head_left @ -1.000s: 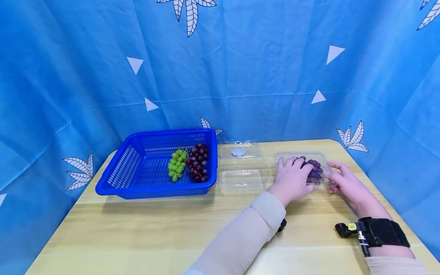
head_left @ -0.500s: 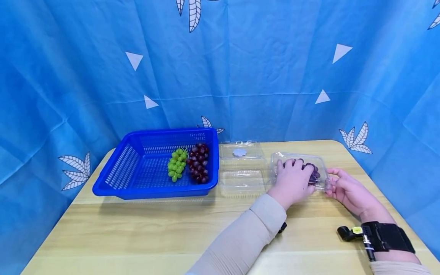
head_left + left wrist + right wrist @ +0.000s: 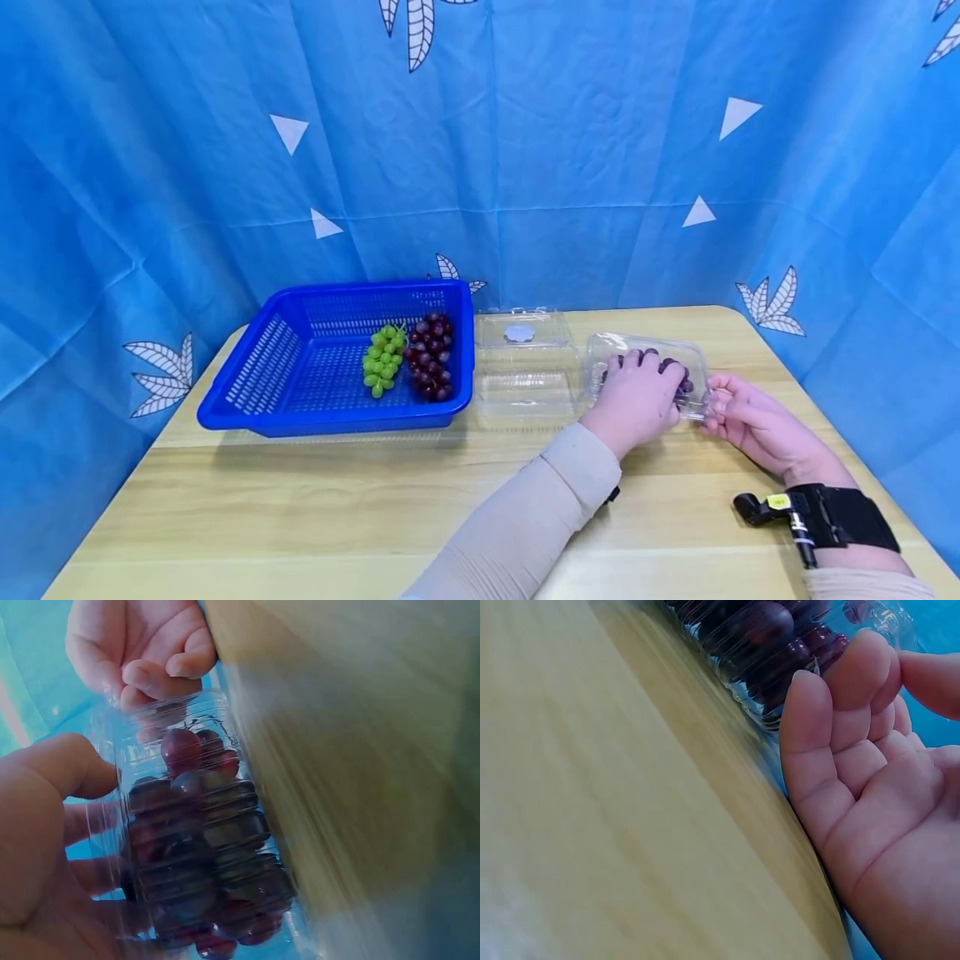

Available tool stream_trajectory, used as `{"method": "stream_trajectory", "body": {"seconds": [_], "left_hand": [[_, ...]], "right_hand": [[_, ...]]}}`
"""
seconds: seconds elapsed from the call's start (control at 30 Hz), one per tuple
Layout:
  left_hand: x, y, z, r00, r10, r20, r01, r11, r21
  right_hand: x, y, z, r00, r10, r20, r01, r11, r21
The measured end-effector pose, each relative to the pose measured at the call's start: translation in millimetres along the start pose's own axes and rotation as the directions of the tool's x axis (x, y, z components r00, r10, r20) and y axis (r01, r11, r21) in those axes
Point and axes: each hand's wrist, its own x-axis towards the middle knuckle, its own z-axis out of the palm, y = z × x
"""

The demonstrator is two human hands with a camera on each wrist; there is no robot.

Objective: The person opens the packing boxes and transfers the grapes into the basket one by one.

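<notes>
Dark purple grapes [image 3: 187, 847] fill a clear plastic clamshell box [image 3: 690, 354] on the right of the table. Its near side leans slightly, and ridged plastic shows in front of the fruit in the left wrist view. My left hand [image 3: 633, 400] lies over the box from above, fingers bent across it and thumb [image 3: 90, 769] at the rim. Grapes show between and beyond those fingers; the fingertips are partly hidden. At the right end, my right hand [image 3: 761, 425] pinches the box's corner between thumb and fingers, palm turned up in the right wrist view.
A second clear clamshell box [image 3: 525, 392] stands opened flat, a white sticker [image 3: 519, 333] on its lid. To its left is a blue basket [image 3: 300, 300] with green grapes [image 3: 382, 360] and red grapes [image 3: 431, 358]. Blue curtains [image 3: 570, 167] hang behind the wooden table [image 3: 300, 517].
The grape box has shifted slightly left and tilted. My left fingers, spread wider before, now sit closer together and more bent. My right hand has moved slightly left with the box's end.
</notes>
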Motion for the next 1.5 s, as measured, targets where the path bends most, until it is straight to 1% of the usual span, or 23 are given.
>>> {"method": "stream_trajectory", "body": {"seconds": [0.17,0.3,0.4,0.53,0.63,0.7,0.83,0.97,1.1,1.27,1.4,1.47,1.5], "left_hand": [[-2.4,3.4,1.4,1.000,-0.011,-0.029,0.013,0.998,0.055],[-4.2,3.8,2.2,0.998,0.011,-0.059,-0.007,0.997,0.078],[-2.9,2.6,1.4,0.995,0.029,-0.095,-0.020,0.996,0.086],[-2.6,1.6,0.5,0.994,0.026,-0.102,-0.017,0.996,0.091],[-5.1,1.7,-0.4,0.996,0.028,-0.081,-0.020,0.995,0.093],[-7.0,1.5,-1.0,0.996,0.030,-0.081,-0.023,0.996,0.085],[-8.6,-1.3,-1.6,0.998,0.017,-0.064,-0.015,0.999,0.039],[-8.3,-6.5,-1.7,0.998,0.004,-0.063,-0.004,1.000,0.008],[-9.8,-14.0,-5.4,0.996,-0.034,-0.079,0.032,0.999,-0.023],[-11.7,-30.0,-13.0,0.987,-0.105,-0.124,0.095,0.992,-0.083],[-13.1,-38.7,-17.4,0.980,-0.152,-0.127,0.129,0.976,-0.173],[-14.2,-41.3,-20.1,0.977,-0.172,-0.125,0.140,0.963,-0.232],[-14.5,-42.3,-21.2,0.975,-0.187,-0.123,0.148,0.952,-0.268]], "right_hand": [[1,3,1,0.999,0.009,0.036,-0.009,1.000,0.004],[0,4,2,0.998,0.009,0.064,-0.010,1.000,0.010],[1,5,5,0.998,0.014,0.069,-0.014,1.000,0.008],[5,4,8,1.000,0.027,0.006,-0.026,0.998,-0.063],[6,2,9,0.998,0.022,-0.056,-0.028,0.993,-0.116],[6,2,10,0.996,0.016,-0.085,-0.027,0.990,-0.139],[5,1,11,0.988,-0.006,-0.154,-0.026,0.978,-0.208],[6,-1,13,0.973,-0.020,-0.232,-0.043,0.964,-0.264],[6,0,12,0.974,-0.028,-0.225,-0.027,0.972,-0.235],[6,-2,8,0.979,-0.033,-0.200,-0.008,0.979,-0.202],[3,-3,6,0.976,-0.033,-0.217,-0.012,0.979,-0.205],[2,-3,6,0.972,-0.032,-0.231,-0.017,0.978,-0.206],[2,-2,5,0.971,-0.033,-0.238,-0.018,0.978,-0.207]]}}
